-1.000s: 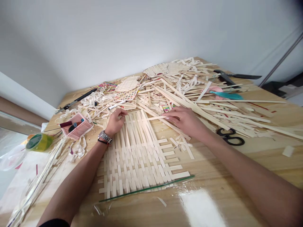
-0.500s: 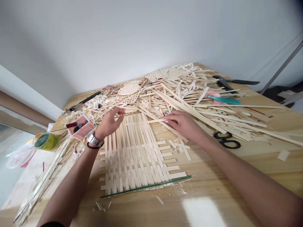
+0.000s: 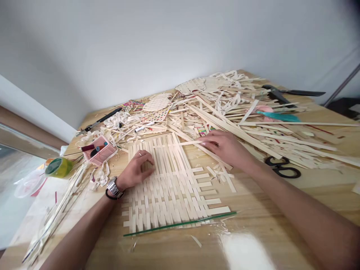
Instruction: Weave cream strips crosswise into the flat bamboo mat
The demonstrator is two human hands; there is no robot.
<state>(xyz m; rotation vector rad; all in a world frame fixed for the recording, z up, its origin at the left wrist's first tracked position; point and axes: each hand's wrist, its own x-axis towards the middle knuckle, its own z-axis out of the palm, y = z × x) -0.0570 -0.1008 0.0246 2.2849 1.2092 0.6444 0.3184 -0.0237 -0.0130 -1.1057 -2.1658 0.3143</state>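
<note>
A mat (image 3: 168,195) woven from pale flat strips lies on the table in front of me, its lower part tightly woven and its upper strips loose. A thin green strip (image 3: 180,224) crosses its near edge. My right hand (image 3: 218,144) pinches the end of a pale strip (image 3: 189,143) between thumb and fingers; this strip runs leftward among the loose upright strips. On the left part of the mat rests my left hand (image 3: 137,168), fingers bent, thumb and forefinger apart, nothing visible between them. Its wrist carries a metal watch (image 3: 114,187).
Piled strips (image 3: 219,116) and round woven pieces (image 3: 191,86) cover the back. Black-handled scissors (image 3: 282,167) lie at right. To the left are a pink basket (image 3: 102,153), yellow-green tape (image 3: 59,167) and a bundle of long strips (image 3: 59,210). A knife-like black tool (image 3: 302,92) lies back right.
My left hand has come down and toward me, from above the mat's upper left onto its woven strips. My right hand still pinches the strip. The view has shifted slightly.
</note>
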